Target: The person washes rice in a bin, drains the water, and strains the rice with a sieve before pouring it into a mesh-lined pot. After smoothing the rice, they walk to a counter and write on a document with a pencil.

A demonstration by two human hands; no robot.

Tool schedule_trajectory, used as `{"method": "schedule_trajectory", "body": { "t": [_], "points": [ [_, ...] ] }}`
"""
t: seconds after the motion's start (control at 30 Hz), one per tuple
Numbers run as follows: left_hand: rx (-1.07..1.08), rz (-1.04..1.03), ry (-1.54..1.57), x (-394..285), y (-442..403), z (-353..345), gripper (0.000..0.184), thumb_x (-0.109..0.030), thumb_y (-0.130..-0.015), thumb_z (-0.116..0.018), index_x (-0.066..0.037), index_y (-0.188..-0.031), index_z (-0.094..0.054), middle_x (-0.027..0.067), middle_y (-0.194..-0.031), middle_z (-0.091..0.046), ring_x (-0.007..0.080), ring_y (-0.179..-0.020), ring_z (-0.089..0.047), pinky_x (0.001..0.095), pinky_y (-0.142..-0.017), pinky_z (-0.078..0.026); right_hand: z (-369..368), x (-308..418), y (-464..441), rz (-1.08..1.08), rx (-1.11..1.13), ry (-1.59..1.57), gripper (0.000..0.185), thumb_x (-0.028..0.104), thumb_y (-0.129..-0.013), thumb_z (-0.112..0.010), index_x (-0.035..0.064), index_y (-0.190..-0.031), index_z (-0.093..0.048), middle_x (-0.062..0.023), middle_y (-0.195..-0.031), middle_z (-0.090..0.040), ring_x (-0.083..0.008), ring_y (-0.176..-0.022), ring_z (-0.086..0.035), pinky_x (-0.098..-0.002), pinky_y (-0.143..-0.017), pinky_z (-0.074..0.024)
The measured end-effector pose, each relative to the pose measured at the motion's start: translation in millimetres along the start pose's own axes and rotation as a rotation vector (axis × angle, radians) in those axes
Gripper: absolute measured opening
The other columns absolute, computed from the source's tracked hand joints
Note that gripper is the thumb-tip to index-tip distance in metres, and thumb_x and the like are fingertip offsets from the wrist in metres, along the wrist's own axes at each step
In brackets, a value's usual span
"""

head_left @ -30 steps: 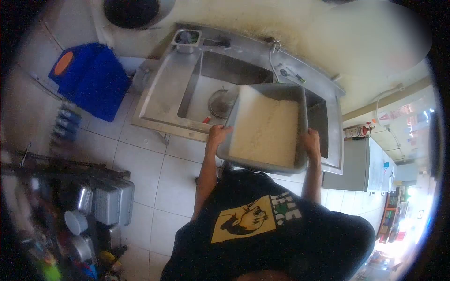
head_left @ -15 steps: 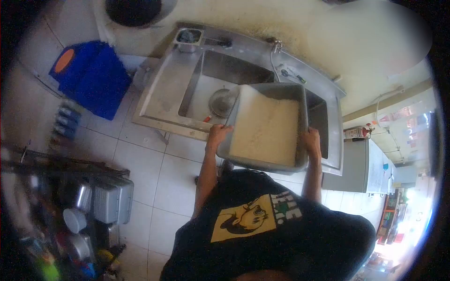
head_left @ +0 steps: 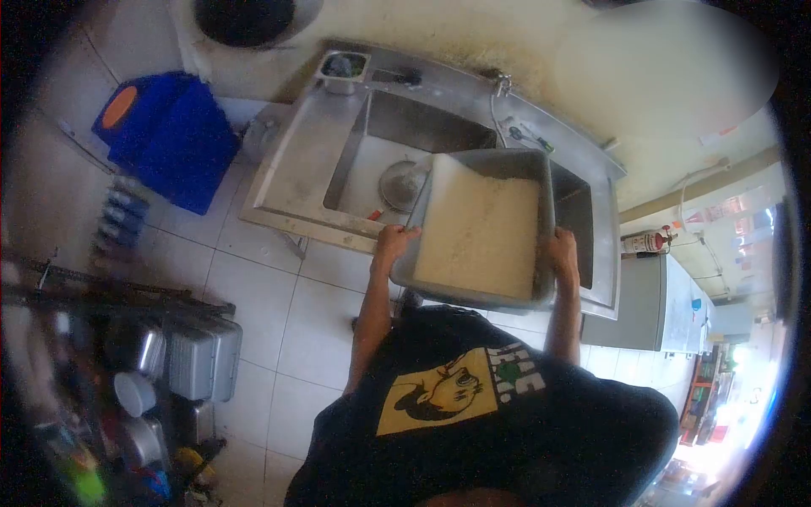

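A grey rectangular tub (head_left: 547,182) holds pale grain-like material (head_left: 481,232) with cloudy liquid toward its left side. My left hand (head_left: 394,243) is closed on the tub's left edge. On the opposite edge, my right hand (head_left: 561,252) grips the rim. The tub is over the front of a steel double sink (head_left: 296,169), covering the part between the two basins. Whitish liquid lies in the left basin, where a round strainer (head_left: 400,186) sits beside a small red object (head_left: 374,215).
Scissors (head_left: 532,137) lie near the tap (head_left: 504,84) behind the sink. A metal container (head_left: 342,70) stands at the back left corner. Blue boards (head_left: 177,139) are left of the sink. A rack with metal pans (head_left: 203,355) is at lower left; a fire extinguisher (head_left: 646,242) at right.
The view has shifted very slightly. Both hands keep their hold on the tub, which stays nearly in the same place.
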State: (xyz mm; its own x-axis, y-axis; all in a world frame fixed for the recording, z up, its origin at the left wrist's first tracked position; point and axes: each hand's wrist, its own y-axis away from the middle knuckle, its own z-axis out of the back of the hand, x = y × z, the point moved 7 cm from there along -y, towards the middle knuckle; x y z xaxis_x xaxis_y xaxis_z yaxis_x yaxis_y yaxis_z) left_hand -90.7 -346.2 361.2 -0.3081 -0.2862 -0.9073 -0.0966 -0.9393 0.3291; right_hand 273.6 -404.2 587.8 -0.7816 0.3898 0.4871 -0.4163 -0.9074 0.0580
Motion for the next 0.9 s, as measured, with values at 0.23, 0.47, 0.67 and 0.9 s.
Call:
{"method": "schedule_trajectory", "body": {
  "t": [0.23, 0.47, 0.67, 0.9],
  "points": [
    [0.000, -0.025, 0.122, 6, 0, -5, 0.057, -0.052, -0.077, -0.069, 0.005, -0.082, -0.066, 0.0206, -0.076, -0.065, 0.0291, -0.074, -0.063, 0.0411, -0.071, -0.047, 2, 7, 0, 0.013, 0.000, 0.005, 0.029, 0.020, -0.067, -0.060, 0.0001, -0.088, -0.067, -0.0236, -0.082, -0.067, -0.0377, -0.082, -0.067, -0.0431, -0.072, -0.0505],
    [0.042, 0.012, -0.019, 2, 2, -4, 0.057, -0.051, -0.077, -0.069, 0.006, -0.081, -0.065, 0.0225, -0.075, -0.064, 0.0293, -0.073, -0.061, 0.0421, -0.072, -0.046, -2, -3, -4, 0.000, 0.014, 0.002, 0.030, 0.020, -0.068, -0.058, -0.0007, -0.089, -0.066, -0.0250, -0.084, -0.066, -0.0401, -0.083, -0.066, -0.0446, -0.073, -0.0503],
    [-0.021, -0.036, 0.015, 2, 1, -3, 0.056, -0.049, -0.076, -0.070, 0.006, -0.081, -0.065, 0.0224, -0.075, -0.064, 0.0295, -0.071, -0.060, 0.0415, -0.071, -0.045, 4, 10, 2, 0.098, 0.001, 0.084, 0.032, 0.020, -0.068, -0.059, -0.0033, -0.089, -0.065, -0.0267, -0.084, -0.066, -0.0407, -0.084, -0.066, -0.0450, -0.073, -0.0501],
    [-0.044, -0.143, -0.003, 15, -9, -8, 0.055, -0.047, -0.077, -0.069, 0.007, -0.084, -0.066, 0.0235, -0.080, -0.065, 0.0309, -0.075, -0.062, 0.0410, -0.074, -0.046, 8, 24, 9, 0.012, 0.040, 0.019, 0.032, 0.019, -0.069, -0.059, -0.0044, -0.089, -0.064, -0.0267, -0.083, -0.066, -0.0363, -0.081, -0.067, -0.0434, -0.072, -0.0499]
  ]
}}
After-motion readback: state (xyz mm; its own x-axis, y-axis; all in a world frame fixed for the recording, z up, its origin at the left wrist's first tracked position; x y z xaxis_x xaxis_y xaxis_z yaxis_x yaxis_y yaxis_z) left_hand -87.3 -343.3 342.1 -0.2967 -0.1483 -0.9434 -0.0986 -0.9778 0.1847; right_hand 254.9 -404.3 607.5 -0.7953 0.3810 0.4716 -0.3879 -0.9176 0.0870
